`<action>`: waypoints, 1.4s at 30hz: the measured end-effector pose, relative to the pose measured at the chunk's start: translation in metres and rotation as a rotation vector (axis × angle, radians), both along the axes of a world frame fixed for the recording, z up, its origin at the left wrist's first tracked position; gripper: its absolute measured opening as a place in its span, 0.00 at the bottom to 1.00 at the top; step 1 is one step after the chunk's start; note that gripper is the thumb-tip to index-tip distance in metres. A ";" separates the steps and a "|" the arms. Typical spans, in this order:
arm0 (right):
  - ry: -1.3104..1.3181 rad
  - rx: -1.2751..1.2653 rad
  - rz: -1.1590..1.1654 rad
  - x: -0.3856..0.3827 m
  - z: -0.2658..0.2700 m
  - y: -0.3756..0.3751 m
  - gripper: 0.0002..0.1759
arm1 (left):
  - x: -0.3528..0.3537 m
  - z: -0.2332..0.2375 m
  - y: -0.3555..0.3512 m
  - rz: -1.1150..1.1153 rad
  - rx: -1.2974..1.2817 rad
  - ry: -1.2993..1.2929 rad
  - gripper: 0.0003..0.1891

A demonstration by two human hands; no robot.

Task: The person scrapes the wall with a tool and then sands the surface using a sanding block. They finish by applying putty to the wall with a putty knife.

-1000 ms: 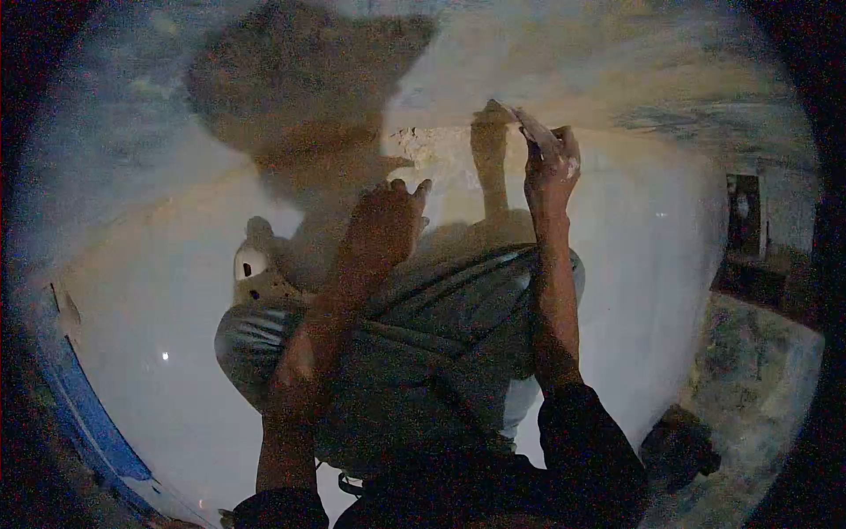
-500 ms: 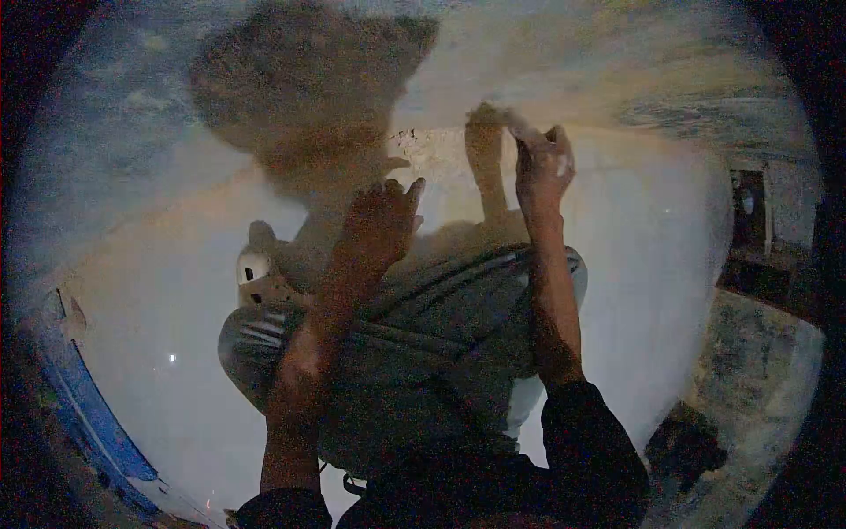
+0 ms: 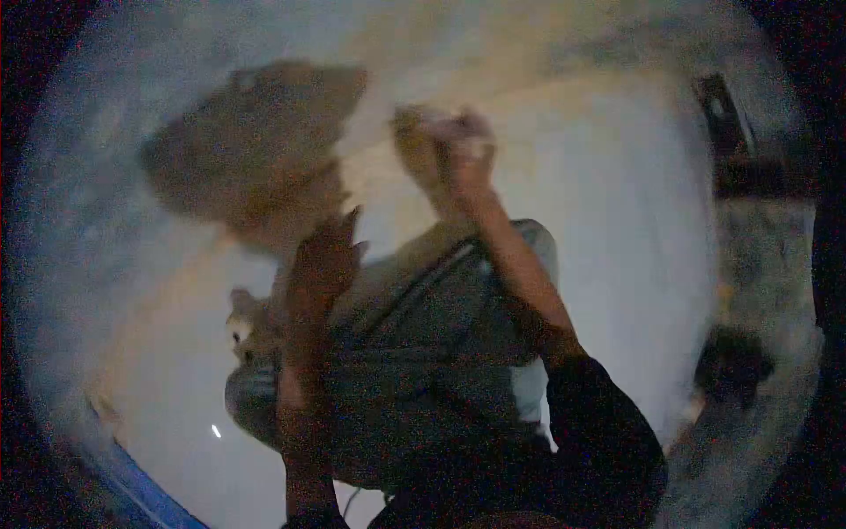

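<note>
My left hand [image 3: 324, 260] is in shadow in front of my left knee, its fingers stretched out and nothing visible in them. Further forward and to the right, my right hand [image 3: 467, 154] is raised close to the pale, stained surface [image 3: 374, 181], fingers drawn together. White marks show on it. Motion blur smears the fingertips, and I cannot tell what is between them. The shadow of my right hand [image 3: 414, 145] falls just left of it. My knees, in dark trousers [image 3: 414, 361], are bent beneath both arms.
A large head-shaped shadow [image 3: 256, 145] covers the mottled surface ahead. Pale smooth ground [image 3: 608, 264] surrounds my legs. A blue strip [image 3: 145, 485] runs along the lower left. Dark objects [image 3: 736, 366] lie at the right edge, beside a rough grey area [image 3: 767, 256].
The view has turned and blurred. In it, my right hand has shifted left, and my left hand has moved left and down with its fingers straighter.
</note>
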State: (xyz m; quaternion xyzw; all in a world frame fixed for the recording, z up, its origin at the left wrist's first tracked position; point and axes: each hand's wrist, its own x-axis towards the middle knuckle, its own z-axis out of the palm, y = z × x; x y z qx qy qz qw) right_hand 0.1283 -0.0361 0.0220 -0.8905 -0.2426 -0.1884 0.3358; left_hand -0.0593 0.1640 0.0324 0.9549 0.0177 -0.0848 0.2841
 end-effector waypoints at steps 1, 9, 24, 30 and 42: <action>-0.118 -0.172 0.026 0.000 -0.008 0.005 0.21 | 0.009 0.023 -0.002 0.029 -0.030 0.169 0.28; 0.406 0.925 0.446 0.008 -0.008 0.033 0.16 | 0.023 0.005 0.007 -0.378 0.078 0.163 0.31; 0.753 0.434 0.069 0.025 0.013 0.015 0.33 | 0.048 0.025 -0.022 -0.101 0.004 0.433 0.31; 0.479 0.508 0.161 0.074 -0.084 0.036 0.28 | 0.080 0.010 -0.029 -0.137 0.048 0.381 0.30; 0.968 1.550 0.458 0.080 -0.096 0.040 0.17 | 0.087 0.003 -0.027 -0.123 0.062 0.369 0.30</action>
